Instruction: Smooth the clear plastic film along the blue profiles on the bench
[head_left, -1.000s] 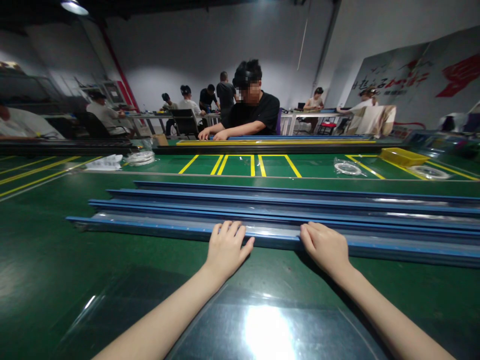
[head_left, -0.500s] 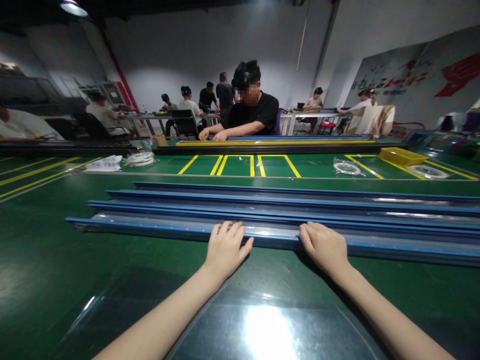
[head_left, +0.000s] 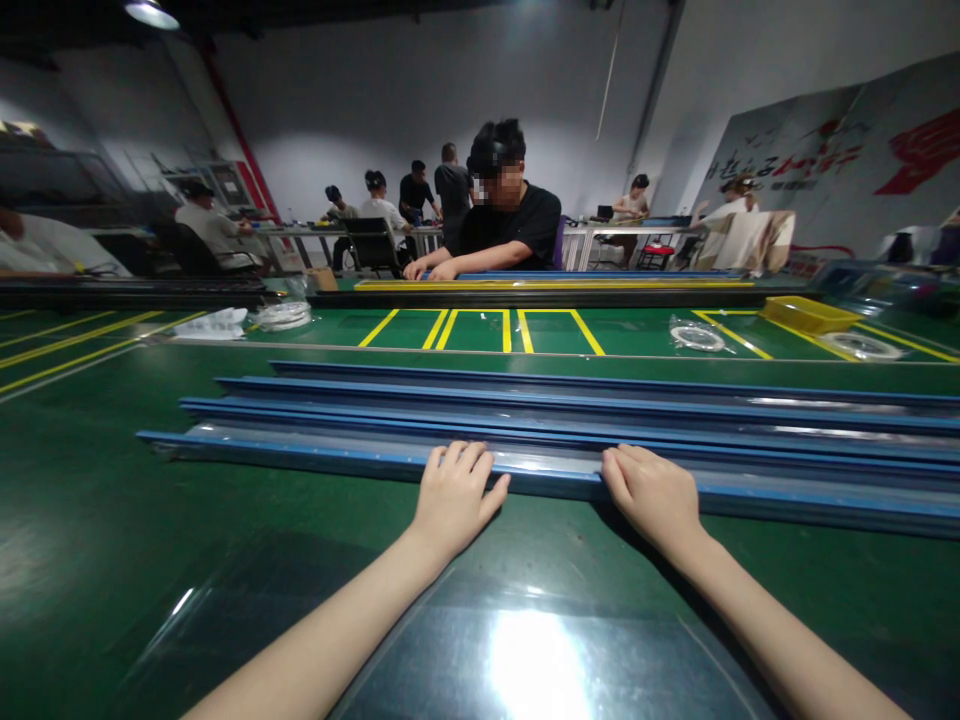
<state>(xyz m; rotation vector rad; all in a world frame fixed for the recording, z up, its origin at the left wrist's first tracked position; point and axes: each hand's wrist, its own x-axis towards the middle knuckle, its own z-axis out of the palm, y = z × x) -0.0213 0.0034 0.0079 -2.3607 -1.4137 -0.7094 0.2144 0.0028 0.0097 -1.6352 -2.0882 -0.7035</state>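
Observation:
Several long blue rails (head_left: 525,395) lie side by side across the green table (head_left: 105,530). The nearest blue rail (head_left: 300,455) has a shiny strip along its top. My left hand (head_left: 450,495) rests on this rail near its middle, fingers bent over the top and thumb spread along the near edge. My right hand (head_left: 652,495) sits a hand's width to the right on the same rail, fingers curled over its near edge. Both forearms reach in from the bottom.
Across the table a person in a black shirt (head_left: 510,220) handles a yellow and black rail (head_left: 555,288). A yellow tray (head_left: 806,313) and bagged white coils (head_left: 696,335) lie at the back right, with more coils (head_left: 279,315) at the back left. Other people sit at far tables.

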